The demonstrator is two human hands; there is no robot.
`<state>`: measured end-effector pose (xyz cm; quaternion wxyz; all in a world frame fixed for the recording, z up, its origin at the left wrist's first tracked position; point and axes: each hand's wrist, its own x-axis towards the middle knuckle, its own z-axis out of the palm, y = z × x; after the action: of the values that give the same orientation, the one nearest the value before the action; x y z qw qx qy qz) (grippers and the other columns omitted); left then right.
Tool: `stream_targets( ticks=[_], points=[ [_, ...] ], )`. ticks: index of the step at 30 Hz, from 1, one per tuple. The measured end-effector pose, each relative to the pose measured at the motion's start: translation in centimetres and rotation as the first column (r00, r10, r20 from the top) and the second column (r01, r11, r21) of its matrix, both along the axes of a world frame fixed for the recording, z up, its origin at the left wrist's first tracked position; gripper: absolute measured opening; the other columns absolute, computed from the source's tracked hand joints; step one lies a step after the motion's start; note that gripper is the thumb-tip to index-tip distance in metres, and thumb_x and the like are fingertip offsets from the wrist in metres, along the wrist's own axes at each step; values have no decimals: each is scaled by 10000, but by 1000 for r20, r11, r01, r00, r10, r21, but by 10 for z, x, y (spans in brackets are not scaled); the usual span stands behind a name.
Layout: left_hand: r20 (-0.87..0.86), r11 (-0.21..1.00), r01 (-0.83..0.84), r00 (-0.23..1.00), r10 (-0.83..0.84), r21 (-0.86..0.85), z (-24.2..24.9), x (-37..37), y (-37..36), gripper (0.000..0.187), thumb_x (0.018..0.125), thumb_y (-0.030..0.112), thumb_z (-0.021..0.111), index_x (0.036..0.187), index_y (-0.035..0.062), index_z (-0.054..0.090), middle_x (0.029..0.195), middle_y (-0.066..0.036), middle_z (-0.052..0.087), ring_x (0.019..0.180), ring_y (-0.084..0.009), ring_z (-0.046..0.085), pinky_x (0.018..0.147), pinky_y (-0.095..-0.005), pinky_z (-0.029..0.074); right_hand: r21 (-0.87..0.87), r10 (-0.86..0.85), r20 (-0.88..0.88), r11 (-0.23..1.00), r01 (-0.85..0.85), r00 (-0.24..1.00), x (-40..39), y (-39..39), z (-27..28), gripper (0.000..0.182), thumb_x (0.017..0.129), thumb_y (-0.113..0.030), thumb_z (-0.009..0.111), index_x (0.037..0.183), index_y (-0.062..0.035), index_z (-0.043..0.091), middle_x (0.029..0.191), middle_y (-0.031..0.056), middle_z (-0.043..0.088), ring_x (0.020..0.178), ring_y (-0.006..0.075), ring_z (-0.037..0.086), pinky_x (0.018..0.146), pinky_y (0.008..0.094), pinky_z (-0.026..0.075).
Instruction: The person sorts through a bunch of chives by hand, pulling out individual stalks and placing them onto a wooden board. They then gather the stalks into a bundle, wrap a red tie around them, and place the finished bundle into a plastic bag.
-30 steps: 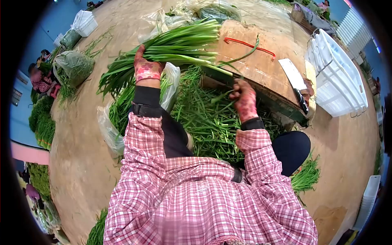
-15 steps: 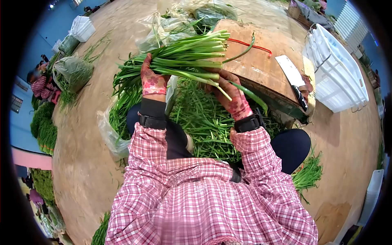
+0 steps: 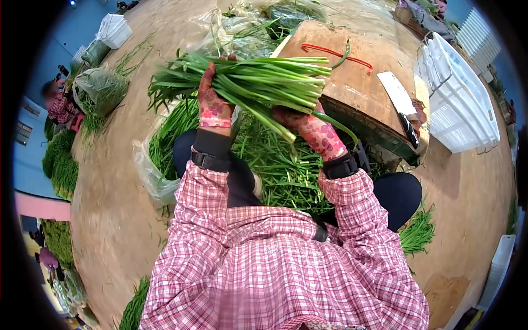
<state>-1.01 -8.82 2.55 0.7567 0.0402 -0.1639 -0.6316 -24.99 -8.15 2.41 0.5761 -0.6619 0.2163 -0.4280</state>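
Note:
A thick bunch of garlic chives (image 3: 264,81) lies sideways across both hands, pale cut ends to the right and leaf tips to the left. My left hand (image 3: 215,102), in a pink flowered glove with bare fingers, is closed round its leafy part. The fingers of my right hand (image 3: 300,122) are partly hidden as they grip the stem ends from below. One loose stalk slants down over the right fingers. Beneath the hands lies a heap of loose green leaves (image 3: 275,159). An open plastic bag (image 3: 149,173) with more chives is beside my left knee.
Ahead to the right, a wooden board (image 3: 357,49) bears red ties (image 3: 338,54) and a cleaver (image 3: 397,93). White plastic crates (image 3: 459,99) stand beyond it. Filled bags (image 3: 100,91) and a seated person (image 3: 59,104) are at the left. More chives (image 3: 417,234) lie by my right knee.
Both hands have shifted the bunch slightly right. Its leaf tips have lifted away from the bagged chives, and it now lies more level. The view has turned a little.

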Motion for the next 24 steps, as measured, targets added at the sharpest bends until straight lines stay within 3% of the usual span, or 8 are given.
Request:
stream_targets(
  ticks=[6,8,10,12,13,21,22,24],
  points=[
    [102,972,-217,969,225,-85,14,43,14,273,911,210,569,1081,2,612,1185,-181,606,1111,-318,564,1005,-485,420,419,285,194,841,-342,939,-75,-12,-19,204,864,-184,645,1002,-34,655,814,9,624,734,91,564,644,244,444],
    [113,967,-194,970,215,-167,11,61,18,274,927,216,544,1119,28,598,1243,-162,568,1164,-314,525,1038,-494,380,269,258,-659,958,-99,706,-103,-24,-37,305,824,-212,678,1075,-41,652,912,63,667,818,139,616,724,260,484],
    [99,952,-237,961,259,-194,11,57,21,264,928,204,546,1130,42,596,1244,-151,563,1194,-309,497,1057,-499,356,-274,-218,-909,955,-115,354,-102,-12,-43,466,798,-233,704,1218,-63,597,1076,124,667,964,179,631,837,290,497],
    [35,957,-122,990,136,-262,17,49,23,231,923,165,561,1130,71,600,1224,-116,580,1221,-282,476,1077,-497,332,123,24,-392,992,27,920,-76,-10,-17,534,831,-244,690,1272,11,535,1179,152,627,1050,179,601,901,302,477],
    [43,951,-178,980,195,-252,16,45,21,257,920,160,562,1160,71,586,1226,-102,578,1237,-270,461,1101,-503,291,174,31,-235,985,11,972,-63,-5,8,522,840,-251,687,1256,29,539,1159,143,632,1028,177,602,892,299,477],
    [140,898,-223,945,294,-379,23,12,32,311,909,144,582,1216,111,549,1127,-1,631,1224,-227,471,1135,-568,191,315,-141,108,944,101,984,-34,-2,27,143,857,-153,661,885,-13,645,751,-4,607,671,72,535,641,216,435],
    [142,894,-221,945,295,-389,22,15,33,307,909,143,582,1213,110,549,1126,-2,631,1219,-228,475,1133,-570,194,390,-116,335,920,-26,935,-41,-5,18,140,869,-149,646,911,-16,638,754,-13,589,668,81,531,629,223,434],
    [141,887,-216,945,295,-408,21,19,33,301,910,140,582,1208,109,549,1123,-3,631,1209,-229,485,1130,-573,201,425,-159,323,905,7,933,-50,-8,12,196,879,-169,638,999,-13,635,785,-13,579,682,86,537,651,226,450]
  ],
)
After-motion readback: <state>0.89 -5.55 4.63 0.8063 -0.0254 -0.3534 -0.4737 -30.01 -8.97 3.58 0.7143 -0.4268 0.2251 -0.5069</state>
